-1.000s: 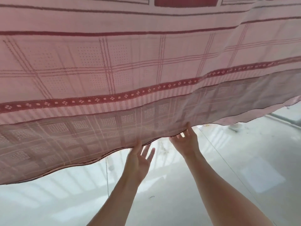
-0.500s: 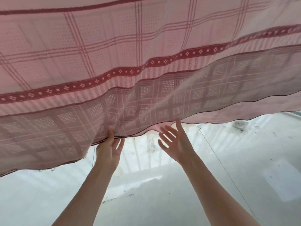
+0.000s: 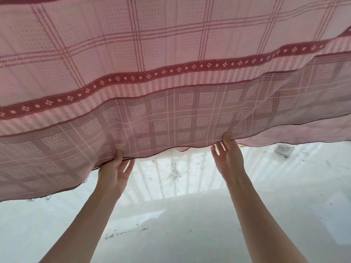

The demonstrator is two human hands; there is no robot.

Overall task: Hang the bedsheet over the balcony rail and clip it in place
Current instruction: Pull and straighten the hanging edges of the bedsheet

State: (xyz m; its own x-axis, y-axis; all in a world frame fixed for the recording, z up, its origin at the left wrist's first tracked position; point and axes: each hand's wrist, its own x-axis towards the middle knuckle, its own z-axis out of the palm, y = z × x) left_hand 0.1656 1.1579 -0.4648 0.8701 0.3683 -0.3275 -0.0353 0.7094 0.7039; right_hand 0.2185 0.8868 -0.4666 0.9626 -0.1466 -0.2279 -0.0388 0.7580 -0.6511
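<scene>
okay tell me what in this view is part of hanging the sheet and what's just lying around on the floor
Part of the job:
- bedsheet, pink checked, hanging overhead
- left hand, thumb on the sheet's lower hem
- right hand, thumb on the same hem

Just lying about:
- small white object on the floor
- dark scuff marks on the floor

No clips or rail visible.

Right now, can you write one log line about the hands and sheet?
left hand: pinching hem | right hand: fingers on hem | bedsheet: hanging, pink | clips: none seen
</scene>
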